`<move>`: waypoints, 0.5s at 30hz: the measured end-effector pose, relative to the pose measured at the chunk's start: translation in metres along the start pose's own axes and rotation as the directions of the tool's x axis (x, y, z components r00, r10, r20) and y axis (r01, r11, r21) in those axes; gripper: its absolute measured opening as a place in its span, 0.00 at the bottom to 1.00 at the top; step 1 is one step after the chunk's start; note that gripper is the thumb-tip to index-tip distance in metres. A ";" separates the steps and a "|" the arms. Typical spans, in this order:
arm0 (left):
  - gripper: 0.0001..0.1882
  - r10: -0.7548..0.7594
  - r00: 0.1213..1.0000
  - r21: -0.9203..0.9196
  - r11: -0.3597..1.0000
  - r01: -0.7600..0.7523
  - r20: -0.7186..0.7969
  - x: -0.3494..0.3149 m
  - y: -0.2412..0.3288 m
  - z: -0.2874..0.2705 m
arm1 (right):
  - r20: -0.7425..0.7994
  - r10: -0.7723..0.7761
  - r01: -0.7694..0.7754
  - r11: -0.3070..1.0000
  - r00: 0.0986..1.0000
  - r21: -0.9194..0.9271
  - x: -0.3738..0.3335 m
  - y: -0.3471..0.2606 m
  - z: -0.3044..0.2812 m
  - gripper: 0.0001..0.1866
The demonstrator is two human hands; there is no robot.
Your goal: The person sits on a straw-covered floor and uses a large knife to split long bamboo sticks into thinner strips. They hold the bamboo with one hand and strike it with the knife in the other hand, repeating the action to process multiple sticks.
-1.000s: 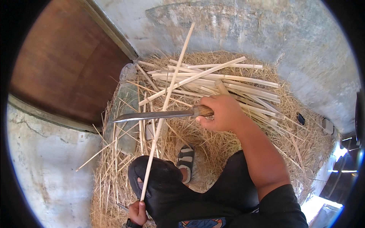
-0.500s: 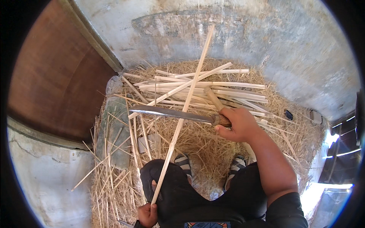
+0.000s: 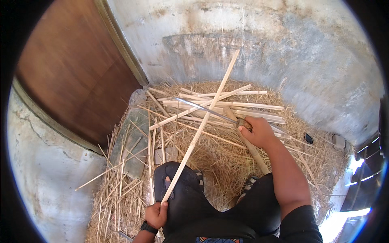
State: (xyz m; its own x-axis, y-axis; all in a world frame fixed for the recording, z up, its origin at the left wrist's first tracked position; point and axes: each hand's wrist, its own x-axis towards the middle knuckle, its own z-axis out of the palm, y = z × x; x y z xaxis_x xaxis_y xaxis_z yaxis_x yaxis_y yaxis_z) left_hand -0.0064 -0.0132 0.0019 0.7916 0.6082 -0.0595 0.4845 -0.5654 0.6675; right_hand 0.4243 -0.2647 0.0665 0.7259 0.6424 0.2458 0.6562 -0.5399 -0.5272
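Note:
My left hand (image 3: 157,214), with a dark watch on its wrist, grips the lower end of a long pale split-bamboo strip (image 3: 189,150). The strip slants up and away past my left knee, its far end raised over the pile. In my right hand (image 3: 258,131) is the wooden handle of a long knife (image 3: 227,118). Its blade points to the far left, seen nearly edge-on, and crosses the strip in the view; whether they touch I cannot tell. Below the right hand a thicker round bamboo pole (image 3: 256,157) runs from the pile toward my right knee.
Several cut bamboo strips (image 3: 251,106) lie piled on straw (image 3: 219,162) ahead. To the left are a grey-green slab (image 3: 131,156), loose thin strips and a brown door (image 3: 81,73). A stained wall (image 3: 263,36) curves behind. A small black object (image 3: 308,138) sits at the right.
The head view has shifted, so the scene sits lower. The knife has turned from broadside to nearly edge-on, its tip swinging farther away. The left hand keeps its hold on the strip.

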 end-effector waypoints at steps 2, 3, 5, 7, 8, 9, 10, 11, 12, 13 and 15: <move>0.26 -0.016 1.000 -0.016 1.000 0.016 -0.005 0.001 0.005 0.001 | -0.013 -0.045 0.045 0.999 0.999 -0.014 -0.012 -0.007 0.004 0.17; 0.26 -0.008 1.000 -0.031 0.999 0.008 -0.009 0.000 0.006 0.001 | -0.020 -0.068 0.068 0.998 0.997 -0.018 -0.019 -0.015 0.006 0.16; 0.27 0.002 1.000 -0.050 0.999 -0.002 -0.014 0.000 0.005 -0.001 | 0.106 -0.213 0.218 0.975 0.971 -0.045 -0.030 -0.046 0.005 0.19; 0.28 -0.019 1.000 -0.021 1.000 0.019 0.002 -0.009 0.005 -0.007 | 0.266 -0.301 0.338 0.935 0.916 -0.107 -0.042 -0.080 -0.009 0.24; 0.28 -0.017 1.000 -0.011 1.000 0.017 0.015 -0.015 0.008 -0.012 | 0.243 -0.303 0.323 0.945 0.922 -0.047 -0.043 -0.080 -0.012 0.24; 0.28 -0.017 1.000 -0.001 1.000 0.017 0.026 -0.018 0.011 -0.018 | 0.221 -0.306 0.310 0.951 0.926 0.015 -0.042 -0.077 -0.014 0.25; 0.28 0.016 1.000 -0.032 0.999 -0.015 0.020 -0.022 0.016 -0.019 | 0.174 -0.266 0.264 0.964 0.948 0.035 -0.040 -0.066 -0.008 0.25; 0.29 -0.005 0.999 -0.076 0.997 0.008 0.044 -0.022 0.012 -0.018 | 0.127 -0.219 0.213 0.975 0.968 0.056 -0.039 -0.054 -0.004 0.25; 0.29 -0.023 0.997 -0.121 0.992 0.031 0.070 -0.021 0.005 -0.015 | 0.040 -0.130 0.128 0.991 0.991 0.039 -0.032 -0.027 0.008 0.25; 0.29 -0.042 0.994 -0.166 0.984 0.057 0.097 -0.021 0.000 -0.012 | -0.047 -0.041 0.042 0.999 0.998 0.029 -0.029 -0.008 0.014 0.25; 0.29 -0.097 0.988 -0.065 0.992 0.105 0.119 -0.016 0.014 -0.012 | -0.006 0.047 -0.046 0.999 0.999 0.028 -0.030 0.003 0.011 0.26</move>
State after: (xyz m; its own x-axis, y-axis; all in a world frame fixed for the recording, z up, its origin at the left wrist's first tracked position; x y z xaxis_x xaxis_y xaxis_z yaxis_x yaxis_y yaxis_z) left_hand -0.0167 -0.0250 0.0211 0.7797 0.5892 -0.2119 0.5398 -0.4611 0.7043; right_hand 0.4020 -0.2798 0.0490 0.7570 0.6130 0.2262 0.6158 -0.5536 -0.5606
